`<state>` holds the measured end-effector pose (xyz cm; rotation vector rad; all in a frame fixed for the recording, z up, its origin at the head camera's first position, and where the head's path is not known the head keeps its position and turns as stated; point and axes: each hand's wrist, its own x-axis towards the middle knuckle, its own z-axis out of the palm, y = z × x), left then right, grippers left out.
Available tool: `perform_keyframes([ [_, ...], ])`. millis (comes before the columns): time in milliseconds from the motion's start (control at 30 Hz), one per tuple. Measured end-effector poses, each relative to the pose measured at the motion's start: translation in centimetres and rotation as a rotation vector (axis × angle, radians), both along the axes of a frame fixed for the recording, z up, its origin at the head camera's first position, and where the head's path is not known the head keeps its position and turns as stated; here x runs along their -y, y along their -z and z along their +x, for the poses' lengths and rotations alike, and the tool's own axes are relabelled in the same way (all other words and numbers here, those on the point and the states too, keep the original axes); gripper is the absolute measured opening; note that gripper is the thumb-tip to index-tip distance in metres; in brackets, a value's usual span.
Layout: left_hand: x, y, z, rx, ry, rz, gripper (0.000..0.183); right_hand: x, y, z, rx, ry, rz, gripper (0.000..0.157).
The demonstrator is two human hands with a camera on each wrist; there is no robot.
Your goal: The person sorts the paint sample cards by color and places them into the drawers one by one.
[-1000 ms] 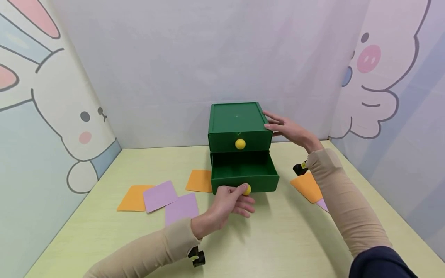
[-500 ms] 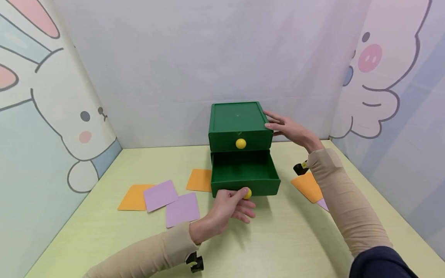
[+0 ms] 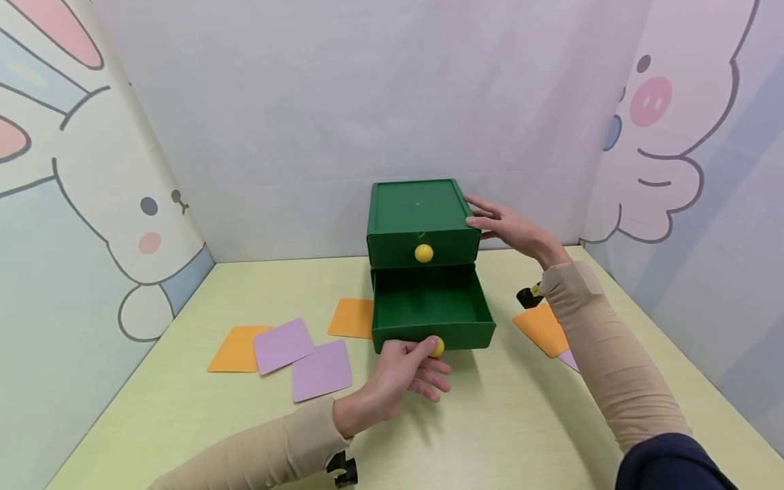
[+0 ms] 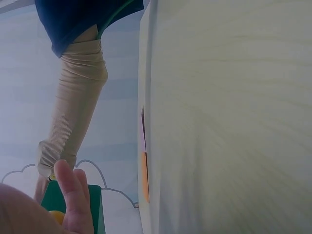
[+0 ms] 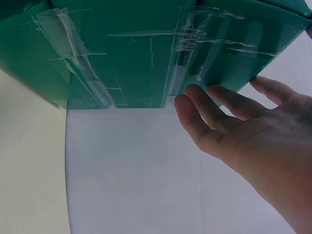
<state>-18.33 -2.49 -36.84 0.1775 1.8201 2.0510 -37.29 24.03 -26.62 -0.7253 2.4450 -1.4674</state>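
Compared with a second ago, you have the lower drawer (image 3: 465, 337) further out of the green box (image 3: 418, 204), its front edge nearer to you, and your left hand (image 3: 395, 381) has come back with it. That hand pinches the lower knob (image 3: 439, 348), thumb on top, with the other fingers you can see stretched out beneath. Your right hand (image 3: 513, 229) stays where it was, fingers spread and touching the box's right side, thumb at its upper front edge. The box itself hasn't shifted: it stands upright toward the back of the bench (image 3: 147, 415), right of the middle. Its front faces you, and the lower drawer points straight at you, its front panel running left to right; foreshortening means you cannot tell which side is longer. Above it, the upper drawer (image 3: 392, 253) is closed, its yellow knob (image 3: 424, 253) facing you. To the box's left lie orange cards (image 3: 231, 350) and two purple cards (image 3: 321, 371), the purple pair touching; another orange card (image 3: 542, 330) lies to the right, below your right wrist.
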Motion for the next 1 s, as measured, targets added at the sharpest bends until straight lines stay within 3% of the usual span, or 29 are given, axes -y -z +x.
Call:
perform_keyframes([
  [267,0.2,0.1,0.3,0.021,0.017,-0.021,0.047,0.0,-0.1,0.1,-0.003,-0.003,-0.004,0.066],
  [333,0.4,0.0,0.5,0.038,0.054,-0.061,0.047,0.0,-0.1,0.1,-0.004,-0.001,-0.005,0.066],
  [433,0.9,-0.3,0.8,0.045,0.170,-0.125,0.043,-0.1,-0.1,0.1,0.000,-0.001,-0.008,0.066],
  [567,2.0,-1.7,0.8,-0.056,0.359,-0.203,0.029,-0.1,-0.1,0.2,0.003,-0.005,-0.011,0.067],
  [733,4.2,-5.2,0.7,-0.293,0.509,-0.328,0.020,0.0,-0.1,0.4,0.004,-0.006,-0.003,0.068],
  [833,5.7,-7.1,0.5,-0.417,0.479,-0.383,0.021,0.0,-0.1,0.4,0.006,-0.002,-0.003,0.068],
  [1000,8.9,-8.6,-0.8,-0.588,0.283,-0.465,0.025,-0.2,-0.1,0.4,0.006,-0.003,0.000,0.067],
])
